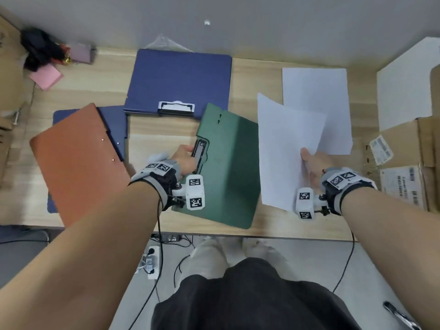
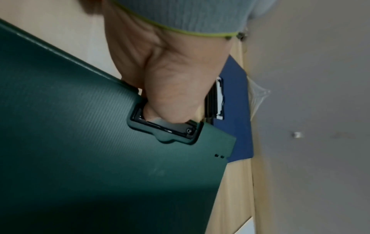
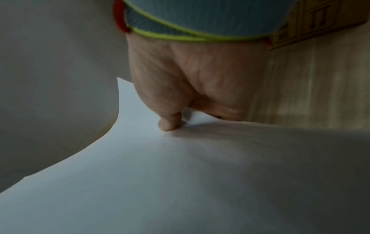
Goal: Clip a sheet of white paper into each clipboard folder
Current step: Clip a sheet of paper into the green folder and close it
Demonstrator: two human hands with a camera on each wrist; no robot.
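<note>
Left hand grips green folder's clip; right hand pinches a paper sheet.

At your desk's far-left corner lie a pink notepad, a black furry bundle and a mauve pouch. Cardboard boxes with printed labels stand along the right edge, a white board behind them. Crumpled clear plastic sits at the far edge. Below the near edge you see a power strip and black cables on the floor.
</note>
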